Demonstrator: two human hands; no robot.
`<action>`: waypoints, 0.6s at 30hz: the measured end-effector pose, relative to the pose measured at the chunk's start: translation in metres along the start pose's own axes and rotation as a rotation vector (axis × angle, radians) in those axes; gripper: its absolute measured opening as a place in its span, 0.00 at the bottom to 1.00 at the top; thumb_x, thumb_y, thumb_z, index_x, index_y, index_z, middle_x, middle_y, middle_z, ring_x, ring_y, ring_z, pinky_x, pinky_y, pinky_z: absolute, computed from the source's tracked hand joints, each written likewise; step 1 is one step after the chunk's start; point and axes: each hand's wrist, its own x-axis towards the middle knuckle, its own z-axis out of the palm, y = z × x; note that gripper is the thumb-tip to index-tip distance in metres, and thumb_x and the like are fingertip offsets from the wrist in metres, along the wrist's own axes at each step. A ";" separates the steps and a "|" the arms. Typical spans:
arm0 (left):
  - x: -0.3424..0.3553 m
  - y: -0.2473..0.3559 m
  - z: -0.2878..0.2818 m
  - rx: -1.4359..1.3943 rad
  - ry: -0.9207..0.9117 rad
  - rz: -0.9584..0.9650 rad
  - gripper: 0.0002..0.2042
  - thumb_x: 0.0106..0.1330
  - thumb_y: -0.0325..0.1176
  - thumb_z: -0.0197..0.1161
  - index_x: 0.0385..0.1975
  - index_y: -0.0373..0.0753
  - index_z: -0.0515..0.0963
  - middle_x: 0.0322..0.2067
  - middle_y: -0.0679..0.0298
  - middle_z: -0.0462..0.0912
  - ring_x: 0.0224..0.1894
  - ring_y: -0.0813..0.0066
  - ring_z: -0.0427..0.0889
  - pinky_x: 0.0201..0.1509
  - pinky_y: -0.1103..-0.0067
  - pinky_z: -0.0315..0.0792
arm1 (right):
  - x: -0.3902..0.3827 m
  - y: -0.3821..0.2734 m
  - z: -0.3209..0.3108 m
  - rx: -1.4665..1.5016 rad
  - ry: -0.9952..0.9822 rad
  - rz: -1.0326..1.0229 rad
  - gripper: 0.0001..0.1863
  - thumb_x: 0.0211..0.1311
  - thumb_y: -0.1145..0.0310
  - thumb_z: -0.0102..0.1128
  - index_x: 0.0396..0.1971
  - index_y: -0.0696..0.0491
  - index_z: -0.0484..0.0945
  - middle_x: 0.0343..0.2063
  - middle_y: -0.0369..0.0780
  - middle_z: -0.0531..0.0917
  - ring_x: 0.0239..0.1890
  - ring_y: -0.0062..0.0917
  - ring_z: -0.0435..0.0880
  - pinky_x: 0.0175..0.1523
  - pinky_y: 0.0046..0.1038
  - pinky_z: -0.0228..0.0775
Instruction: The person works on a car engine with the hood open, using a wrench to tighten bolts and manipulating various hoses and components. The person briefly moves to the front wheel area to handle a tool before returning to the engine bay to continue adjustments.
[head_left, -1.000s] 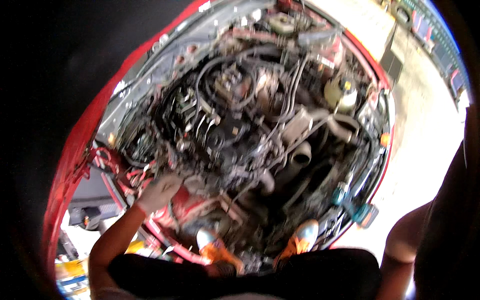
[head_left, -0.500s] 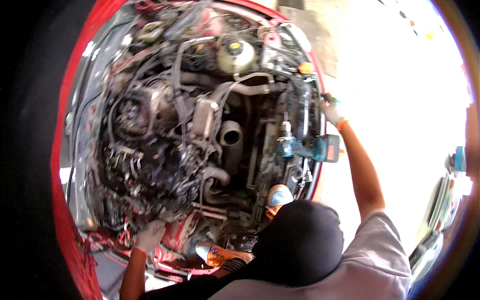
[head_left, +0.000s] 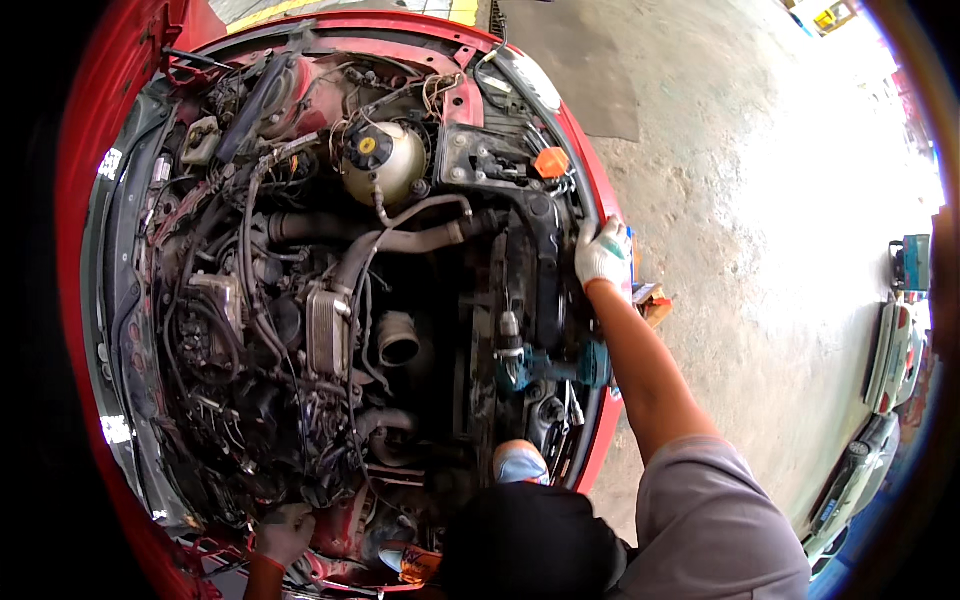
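I look down into the open engine bay (head_left: 330,330) of a red car. My right hand (head_left: 603,252), in a white glove, lies with spread fingers on the bay's red right edge (head_left: 585,150). My left hand (head_left: 285,532), in a dirty glove, rests on the red bodywork at the near left corner; its fingers are hard to make out. A teal cordless power tool (head_left: 548,366) lies inside the bay just below my right hand, with neither hand on it. A round pale reservoir with a yellow-marked cap (head_left: 385,162) sits at the far side.
Hoses, pipes and wiring fill the bay. An orange cap (head_left: 551,162) sits near the right edge. Bare concrete floor (head_left: 760,250) spreads to the right, with a small box (head_left: 652,300) beside the car, a dark mat (head_left: 590,70) farther off and parked cars (head_left: 895,350) at the rim.
The view has swung left and down over the bay. My right arm reached out to the bay's right edge and stays there. My left hand remains at the near left corner.
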 end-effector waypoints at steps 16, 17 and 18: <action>-0.211 -0.108 -0.010 0.718 -0.549 0.286 0.27 0.72 0.33 0.59 0.71 0.38 0.70 0.65 0.54 0.78 0.65 0.61 0.78 0.67 0.67 0.73 | 0.007 0.009 0.018 -0.034 -0.010 -0.128 0.42 0.68 0.49 0.59 0.71 0.63 0.61 0.69 0.58 0.69 0.74 0.53 0.63 0.78 0.52 0.49; -0.221 -0.105 -0.003 0.376 -0.526 -0.025 0.23 0.74 0.33 0.58 0.67 0.37 0.73 0.61 0.55 0.79 0.60 0.64 0.79 0.64 0.68 0.75 | 0.008 0.010 0.017 -0.026 0.003 -0.148 0.42 0.68 0.50 0.60 0.71 0.63 0.60 0.68 0.58 0.69 0.73 0.54 0.63 0.77 0.52 0.50; -0.226 -0.097 0.002 0.029 -0.489 -0.332 0.19 0.76 0.34 0.57 0.62 0.35 0.76 0.57 0.57 0.81 0.56 0.67 0.81 0.60 0.69 0.76 | 0.008 0.010 0.018 -0.031 0.007 -0.159 0.42 0.68 0.50 0.60 0.71 0.63 0.59 0.68 0.59 0.68 0.73 0.55 0.63 0.77 0.53 0.51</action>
